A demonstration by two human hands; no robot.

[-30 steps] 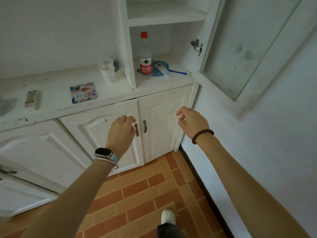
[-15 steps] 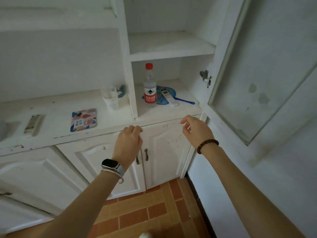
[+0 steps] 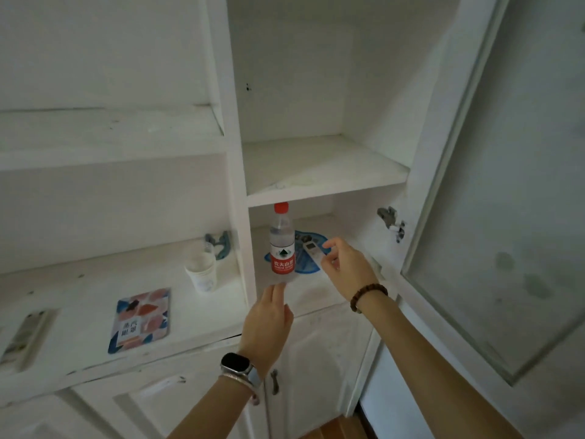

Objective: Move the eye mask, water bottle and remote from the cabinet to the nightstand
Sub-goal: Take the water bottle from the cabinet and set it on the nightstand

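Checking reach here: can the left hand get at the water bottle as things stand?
Probably yes. The left hand is just below the water bottle, fingers pointing at its base, cabinet door swung open, nothing between. The right hand is off beside the remote.

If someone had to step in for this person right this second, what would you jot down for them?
Left hand: empty, open, just below the clear plastic water bottle with red cap and label.
Right hand: open, fingers reaching the white remote, not yet gripping.
Bottle stands upright in the open white cabinet's lower compartment; the remote lies on a flat blue item behind it, perhaps the eye mask.
Done: nothing moved yet.
Left: grab all three things and carry them to the nightstand, which is out of view.
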